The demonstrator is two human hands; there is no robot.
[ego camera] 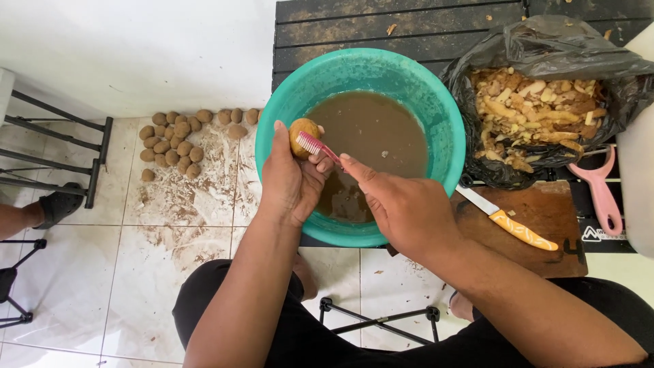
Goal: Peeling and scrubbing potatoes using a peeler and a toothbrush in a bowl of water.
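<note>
Left hand [289, 178]: grip closed around a small potato [304, 135], held over the near-left rim of the teal basin [286, 102]. Right hand [402, 204]: grip closed on a pink toothbrush [315, 145], bristles laid against the potato. Muddy brown water [371, 136] is seen just beyond both grips. To the right of the right grip, an orange-handled knife [507, 221] lies on a wooden board [545, 204]; beyond it, a black bag of peelings [538, 109]. Left of the left grip, a potato pile [174, 140] sits on the floor.
</note>
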